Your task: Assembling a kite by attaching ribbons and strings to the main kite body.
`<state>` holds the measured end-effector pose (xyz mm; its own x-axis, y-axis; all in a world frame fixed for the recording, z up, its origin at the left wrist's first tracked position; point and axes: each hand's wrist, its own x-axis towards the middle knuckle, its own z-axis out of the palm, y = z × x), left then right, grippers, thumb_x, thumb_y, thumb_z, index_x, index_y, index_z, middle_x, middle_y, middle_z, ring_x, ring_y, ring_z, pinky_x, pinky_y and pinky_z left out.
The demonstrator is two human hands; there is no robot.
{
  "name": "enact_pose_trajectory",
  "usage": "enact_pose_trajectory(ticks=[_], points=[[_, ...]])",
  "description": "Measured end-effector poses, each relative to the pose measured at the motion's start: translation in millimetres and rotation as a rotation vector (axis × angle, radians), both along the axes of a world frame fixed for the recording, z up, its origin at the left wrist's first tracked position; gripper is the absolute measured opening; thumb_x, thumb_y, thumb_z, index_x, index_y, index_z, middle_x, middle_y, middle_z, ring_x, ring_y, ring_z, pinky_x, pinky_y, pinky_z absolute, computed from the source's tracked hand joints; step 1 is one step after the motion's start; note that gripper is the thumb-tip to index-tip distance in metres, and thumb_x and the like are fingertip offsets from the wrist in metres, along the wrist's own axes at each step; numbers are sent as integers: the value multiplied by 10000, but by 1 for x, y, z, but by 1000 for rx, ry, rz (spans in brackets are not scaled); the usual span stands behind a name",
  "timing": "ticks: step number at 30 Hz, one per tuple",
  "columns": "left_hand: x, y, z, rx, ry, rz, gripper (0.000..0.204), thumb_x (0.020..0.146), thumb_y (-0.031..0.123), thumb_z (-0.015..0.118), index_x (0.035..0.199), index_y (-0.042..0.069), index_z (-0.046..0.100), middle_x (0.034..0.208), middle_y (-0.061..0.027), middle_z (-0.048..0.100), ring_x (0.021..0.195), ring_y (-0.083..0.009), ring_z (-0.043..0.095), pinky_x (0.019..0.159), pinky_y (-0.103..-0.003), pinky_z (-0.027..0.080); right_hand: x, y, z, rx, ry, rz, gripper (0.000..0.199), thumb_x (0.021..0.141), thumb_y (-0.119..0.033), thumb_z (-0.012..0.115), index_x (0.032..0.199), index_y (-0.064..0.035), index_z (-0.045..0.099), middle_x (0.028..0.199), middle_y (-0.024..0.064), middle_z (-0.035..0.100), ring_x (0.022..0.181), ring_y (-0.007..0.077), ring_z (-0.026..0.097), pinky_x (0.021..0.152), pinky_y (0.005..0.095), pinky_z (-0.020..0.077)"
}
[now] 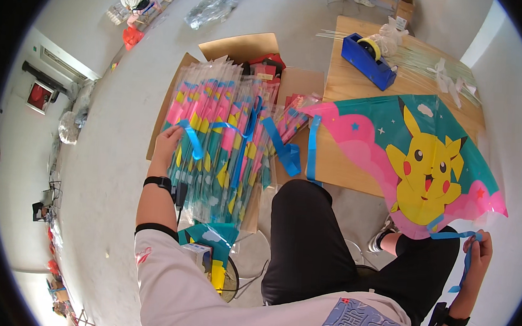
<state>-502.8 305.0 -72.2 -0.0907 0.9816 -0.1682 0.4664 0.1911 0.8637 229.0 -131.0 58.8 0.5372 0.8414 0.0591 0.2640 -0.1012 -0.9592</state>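
My left hand (170,138) pinches a blue ribbon (194,142) above a pile of packaged kites (216,160) in clear sleeves, which fills an open cardboard box (244,45). Other blue strips lie across the pile. At the right, a spread kite (425,167) in green and pink, with a yellow cartoon figure, rests partly on the wooden table (356,169) and overhangs its near edge. My right hand (480,247) is closed on a blue ribbon tail (451,235) at the kite's lower tip. One end of that tail hangs below the hand.
A blue tape dispenser (369,62) stands on the table, with thin pale rods (419,62) and white ties beyond it. Another blue strip (313,145) hangs at the table's left edge. Below the box sit more packages on a stool. Far left, a person (134,0) works.
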Motion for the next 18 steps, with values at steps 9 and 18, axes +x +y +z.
enact_pose_trajectory(ticks=[9,18], points=[[-20,-1,-29,-74,-445,248,353,976,259,601,1269,62,603,1177,-76,608,881,-158,636,698,-249,479,-9,7,2,-1,69,101,59,978,-68,545,930,-55,512,842,13,485,731,87,469,675,222,387],[-77,0,-16,551,-1409,666,448,1034,264,434,1428,58,380,1326,-186,581,1034,-265,668,704,-227,583,-3,0,4,-9,79,66,64,974,-74,558,929,-57,515,838,13,496,730,86,482,673,224,395]])
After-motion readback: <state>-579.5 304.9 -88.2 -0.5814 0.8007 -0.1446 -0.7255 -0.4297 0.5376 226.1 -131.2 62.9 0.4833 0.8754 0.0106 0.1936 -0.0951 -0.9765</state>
